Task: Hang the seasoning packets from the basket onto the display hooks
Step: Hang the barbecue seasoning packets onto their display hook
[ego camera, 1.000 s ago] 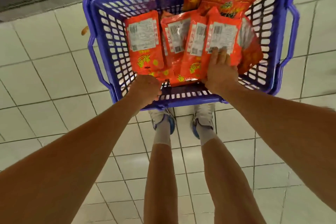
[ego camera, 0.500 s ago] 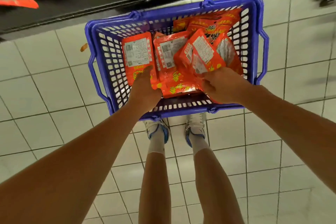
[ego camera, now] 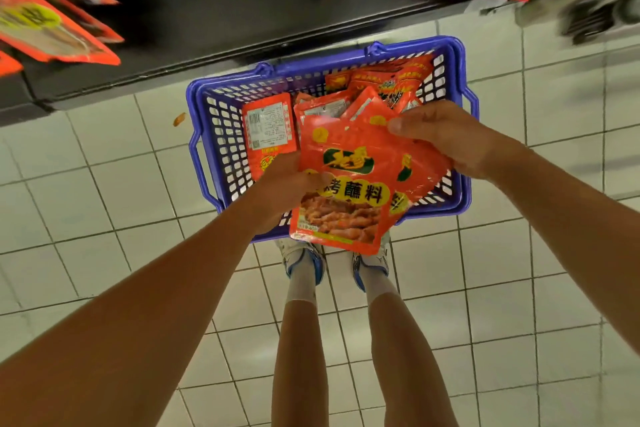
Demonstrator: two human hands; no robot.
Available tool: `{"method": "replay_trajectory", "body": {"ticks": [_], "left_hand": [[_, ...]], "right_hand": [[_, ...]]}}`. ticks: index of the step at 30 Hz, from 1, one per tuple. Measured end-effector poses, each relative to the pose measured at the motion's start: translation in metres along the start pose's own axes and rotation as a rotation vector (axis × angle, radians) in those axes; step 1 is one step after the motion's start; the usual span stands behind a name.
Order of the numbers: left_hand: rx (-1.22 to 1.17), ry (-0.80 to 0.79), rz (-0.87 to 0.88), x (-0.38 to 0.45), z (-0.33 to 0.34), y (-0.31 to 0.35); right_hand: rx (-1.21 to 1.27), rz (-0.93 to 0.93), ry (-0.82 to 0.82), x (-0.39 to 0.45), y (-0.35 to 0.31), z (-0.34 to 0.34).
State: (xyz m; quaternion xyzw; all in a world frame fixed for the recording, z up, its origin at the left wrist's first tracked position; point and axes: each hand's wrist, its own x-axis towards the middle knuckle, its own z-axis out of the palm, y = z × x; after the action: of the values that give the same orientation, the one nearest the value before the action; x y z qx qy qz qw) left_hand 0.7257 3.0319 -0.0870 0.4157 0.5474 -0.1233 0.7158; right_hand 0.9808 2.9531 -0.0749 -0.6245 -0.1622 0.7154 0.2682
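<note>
While above basket, both hands' grips hold packets, apparently several.

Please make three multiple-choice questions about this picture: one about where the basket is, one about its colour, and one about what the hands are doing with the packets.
1. Where is the basket?
A. on the tiled floor, in front of the feet
B. on a shelf
C. hanging from one arm

2. What colour is the basket?
A. green
B. blue-purple
C. grey

3. What is the state of the front packet?
A. lying flat in the basket
B. hanging on a hook
C. held above the basket by both hands

Answers:
1 A, floor tiles surround it.
2 B, its walls and handles show it.
3 C, the left hand and the right hand each have a grip on the packets.
</note>
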Motion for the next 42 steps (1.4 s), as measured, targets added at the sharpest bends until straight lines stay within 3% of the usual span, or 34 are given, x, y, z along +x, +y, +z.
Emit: {"method": "replay_trajectory", "body": {"ticks": [5,13,17,24,31,35,42], "left_hand": [[-0.311,0.087,-0.028,-0.037,-0.001,0.012],[-0.368,0.156,0.09,-0.136,0.014,0.072],[-0.371,0.279,0.2,-0.209,0.004,0.125],[-0.36,0.388,0.527,-0.369,-0.01,0.227],[-0.451,0.546,0.78,-0.518,-0.02,0.301],[-0.467,0.598,0.985,-0.596,-0.033,0.341],[-0.459,0.509,1.24,-0.703,-0.071,0.392]], "right_hand": [[0.448,-0.104,0.02,-0.019,-0.005,0.001],[0.508,-0.155,0.304,-0.103,-0.058,0.066],[0.455,-0.276,0.458,-0.169,-0.125,0.058],[0.196,-0.644,0.569,-0.306,-0.271,0.067],[-0.031,-0.987,0.551,-0.432,-0.396,0.105],[-0.028,-1.164,0.516,-0.485,-0.457,0.131],[-0.038,-1.417,0.416,-0.561,-0.546,0.186]]}}
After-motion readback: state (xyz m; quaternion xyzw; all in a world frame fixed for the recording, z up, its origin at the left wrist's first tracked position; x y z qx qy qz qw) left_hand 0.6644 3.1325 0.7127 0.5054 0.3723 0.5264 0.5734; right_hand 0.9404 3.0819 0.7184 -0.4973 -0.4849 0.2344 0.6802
